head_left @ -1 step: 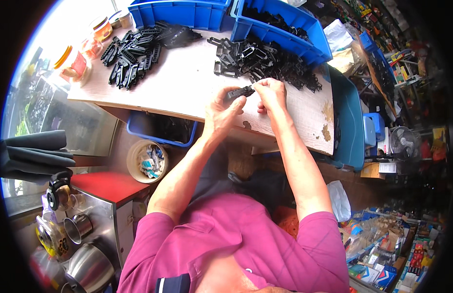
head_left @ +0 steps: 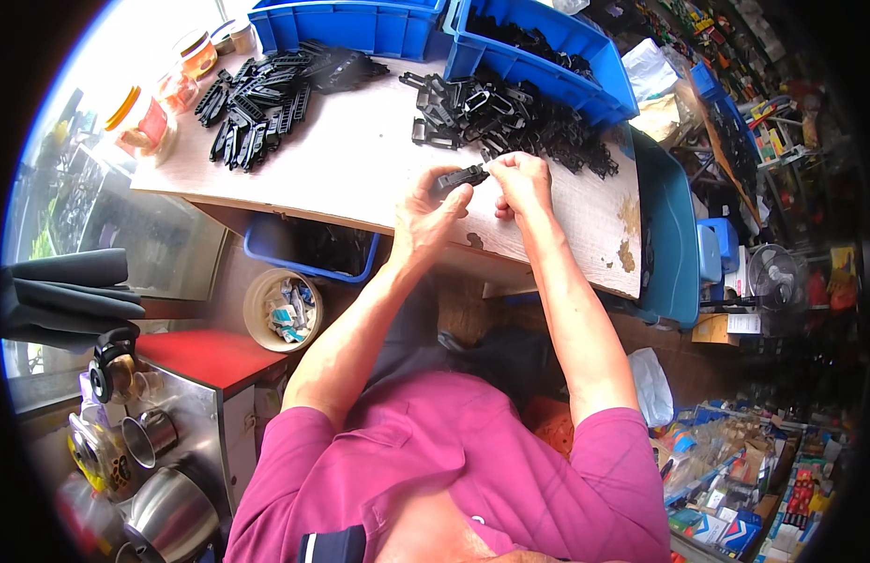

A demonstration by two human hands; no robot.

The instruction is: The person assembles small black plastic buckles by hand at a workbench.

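Over the table's near edge, my left hand (head_left: pixel 425 208) grips a small, elongated black plastic part (head_left: pixel 464 178) between thumb and fingers. My right hand (head_left: pixel 522 184) is closed in a pinch at the right end of that part; whether a smaller piece sits between its fingertips is hidden. Just beyond my hands spreads a heap of black frame-shaped plastic parts (head_left: pixel 491 108). Farther left on the table lies a pile of slim, ribbed black plastic strips (head_left: pixel 257 108).
Two blue bins, one at the back (head_left: pixel 346 30) and one at the right (head_left: pixel 547 70), stand on the worn pale table (head_left: pixel 346 141). Jars (head_left: pixel 139 122) line its left end. Below are a blue crate (head_left: pixel 308 274) and a round bucket (head_left: pixel 257 314); a teal tub (head_left: pixel 674 235) flanks the right.
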